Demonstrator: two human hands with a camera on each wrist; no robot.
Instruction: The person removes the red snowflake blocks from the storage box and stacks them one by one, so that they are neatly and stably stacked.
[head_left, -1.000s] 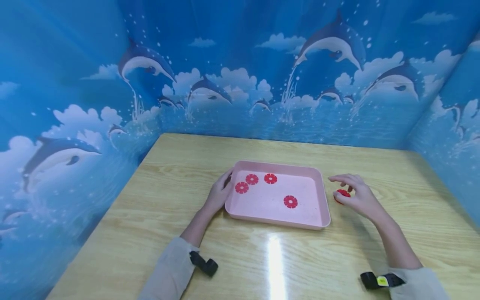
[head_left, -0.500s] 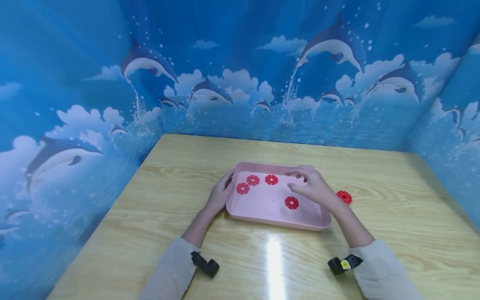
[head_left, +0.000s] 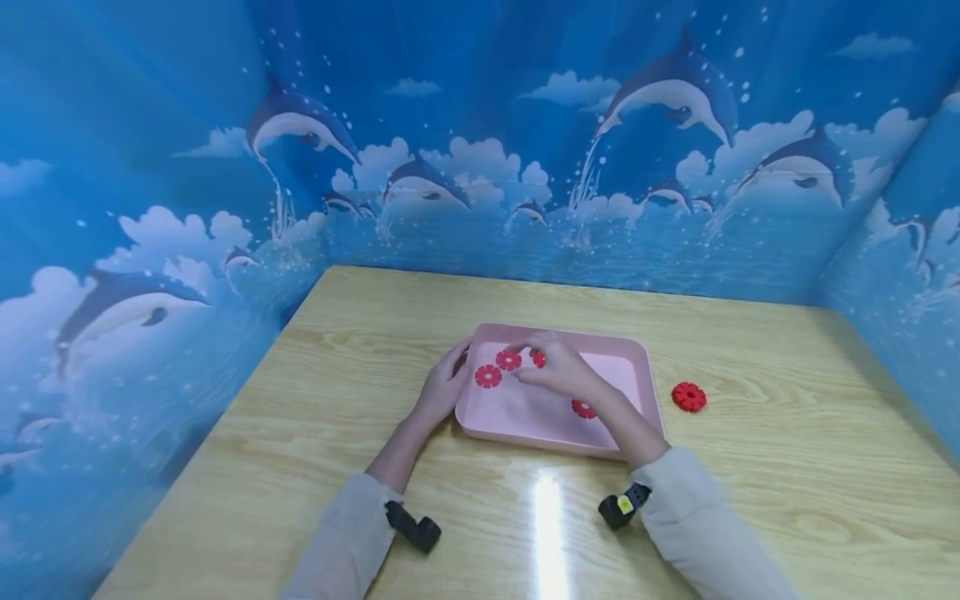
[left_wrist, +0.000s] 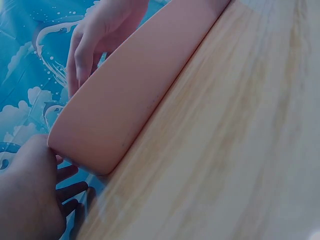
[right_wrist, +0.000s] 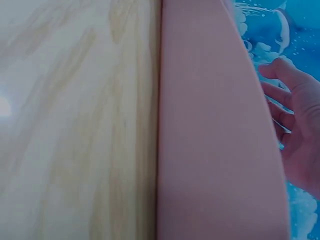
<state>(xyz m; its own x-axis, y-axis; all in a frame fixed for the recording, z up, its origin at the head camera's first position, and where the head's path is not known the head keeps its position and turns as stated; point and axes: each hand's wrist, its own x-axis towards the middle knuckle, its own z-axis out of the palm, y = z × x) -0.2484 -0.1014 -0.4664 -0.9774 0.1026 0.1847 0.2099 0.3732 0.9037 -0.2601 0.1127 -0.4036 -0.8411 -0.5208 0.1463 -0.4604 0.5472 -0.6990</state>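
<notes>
A shallow pink tray lies on the wooden table. My left hand grips its left end, thumb at the rim and fingers along the outer wall; in the left wrist view the thumb tip is hidden. Above the tray's middle reaches my right hand, thumb and fingers parted in a loose curve, nothing between them in the right wrist view. Inside the tray are red notched snowflake discs: two at the left, the near one and the far one, one seen through my right fingers, one partly covered by my wrist.
On the table to the right of the tray lies a thicker red notched piece, like stacked discs. Blue dolphin-print curtains rise behind the table and along both sides. Each sleeve cuff carries a small black camera.
My right hand has left the red piece on the table at the right and moved leftward over the tray to the discs. The left hand stays at the tray's left end.
</notes>
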